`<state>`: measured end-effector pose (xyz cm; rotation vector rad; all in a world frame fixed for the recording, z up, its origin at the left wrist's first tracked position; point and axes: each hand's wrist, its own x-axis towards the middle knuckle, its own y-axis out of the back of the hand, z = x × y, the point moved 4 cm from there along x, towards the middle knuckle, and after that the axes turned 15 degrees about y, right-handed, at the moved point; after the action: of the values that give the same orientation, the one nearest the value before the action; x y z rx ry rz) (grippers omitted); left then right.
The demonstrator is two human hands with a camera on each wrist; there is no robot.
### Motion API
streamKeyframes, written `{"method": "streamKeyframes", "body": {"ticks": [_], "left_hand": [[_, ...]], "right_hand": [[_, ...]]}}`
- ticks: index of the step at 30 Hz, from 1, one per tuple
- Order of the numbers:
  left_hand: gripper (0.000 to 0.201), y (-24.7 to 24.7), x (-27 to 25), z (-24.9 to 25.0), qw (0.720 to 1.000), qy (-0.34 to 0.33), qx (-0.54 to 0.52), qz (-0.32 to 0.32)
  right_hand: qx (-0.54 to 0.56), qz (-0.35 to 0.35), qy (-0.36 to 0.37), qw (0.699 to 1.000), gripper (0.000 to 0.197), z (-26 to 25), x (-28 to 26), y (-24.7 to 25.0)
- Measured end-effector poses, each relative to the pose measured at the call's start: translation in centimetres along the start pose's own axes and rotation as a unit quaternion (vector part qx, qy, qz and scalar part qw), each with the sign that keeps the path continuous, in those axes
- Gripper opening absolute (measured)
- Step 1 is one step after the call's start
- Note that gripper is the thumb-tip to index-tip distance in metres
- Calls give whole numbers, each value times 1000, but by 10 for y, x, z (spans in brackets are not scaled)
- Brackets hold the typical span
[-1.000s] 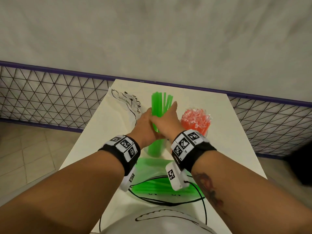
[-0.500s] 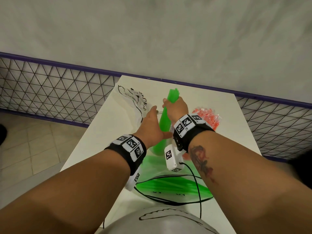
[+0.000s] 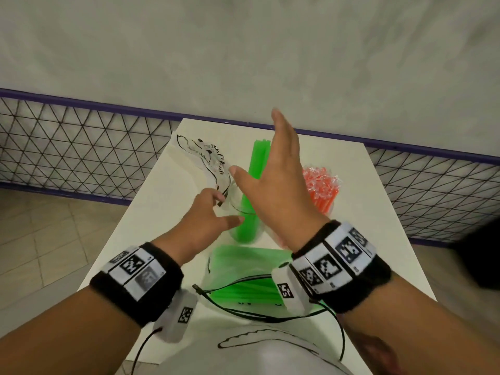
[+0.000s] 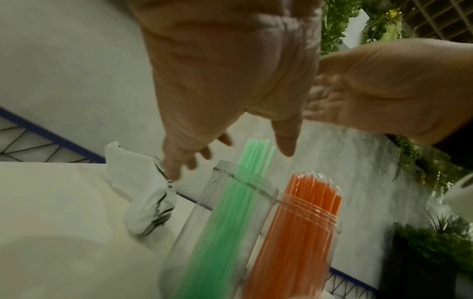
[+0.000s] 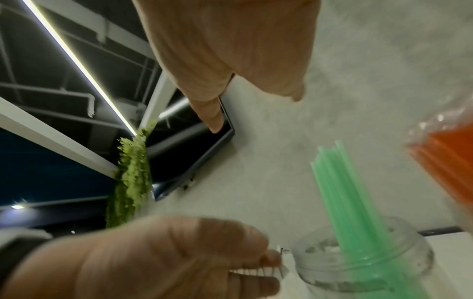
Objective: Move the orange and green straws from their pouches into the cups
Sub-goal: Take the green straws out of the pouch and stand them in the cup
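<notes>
Green straws (image 3: 247,212) stand leaning in a clear cup (image 3: 232,209) at mid-table. Orange straws (image 3: 323,194), still in clear wrap, stand in a second cup to the right. My right hand (image 3: 273,180) is raised above the green straws, fingers straight, holding nothing. My left hand (image 3: 208,215) hovers by the cup's left rim with spread fingers, next to an emptied clear pouch (image 3: 203,155). A pouch with more green straws (image 3: 249,277) lies flat nearer to me. In the left wrist view both cups, with green straws (image 4: 230,212) and orange straws (image 4: 302,222), stand side by side.
The white table (image 3: 365,239) is narrow, with a purple-edged wire mesh fence (image 3: 81,147) and a grey wall behind it. Black sensor cables (image 3: 243,309) trail across the near pouch. Tiled floor lies to the left.
My right hand has let go of the green straws and lifted open above them. My left hand has drawn back from the bundle to the cup's left side. The straws now lean in the cup.
</notes>
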<state>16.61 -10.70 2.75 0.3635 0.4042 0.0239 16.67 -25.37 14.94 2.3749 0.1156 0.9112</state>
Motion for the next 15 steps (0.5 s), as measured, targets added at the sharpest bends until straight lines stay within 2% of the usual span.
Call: {"method": "streamKeyframes", "body": {"ticks": [1, 2, 3, 4, 5, 6, 7, 8, 9, 10, 13, 15], "left_hand": [[42, 1, -10, -5, 998, -27, 38, -45], [35, -1, -18, -11, 988, -54, 104, -104], [31, -6, -26, -17, 966, -71, 187, -162], [29, -12, -30, -26, 939, -74, 267, -202], [29, -17, -31, -34, 915, -72, 328, -222], [30, -22, -31, -41, 900, -73, 367, -224], [32, -27, -28, -46, 892, -76, 389, -217], [33, -33, -25, -49, 892, -81, 395, -205], [34, -38, -22, -50, 894, -83, 396, -195], [36, -42, -17, -51, 898, -85, 390, -185], [29, -45, -6, -48, 901, -88, 401, -138], [28, -44, 1, -44, 905, -90, 396, -125]], "right_hand": [[10, -15, 46, 999, 66, -11, -9, 7], [15, -69, 75, 995, 41, -16, -17, 10], [5, -176, 83, 981, 21, -15, -28, 8], [-27, -319, 84, 944, 13, -13, -42, 0], [-74, -459, 86, 881, 16, -4, -60, -12], [-114, -564, 85, 813, 22, 7, -80, -24], [-148, -625, 85, 762, 25, 18, -98, -35], [-174, -653, 94, 731, 25, 27, -114, -47], [-194, -657, 111, 720, 25, 33, -126, -58], [-202, -647, 125, 725, 24, 38, -136, -67], [-192, -570, 146, 786, 22, 36, -138, -78], [-205, -520, 158, 814, 24, 35, -133, -78]]}}
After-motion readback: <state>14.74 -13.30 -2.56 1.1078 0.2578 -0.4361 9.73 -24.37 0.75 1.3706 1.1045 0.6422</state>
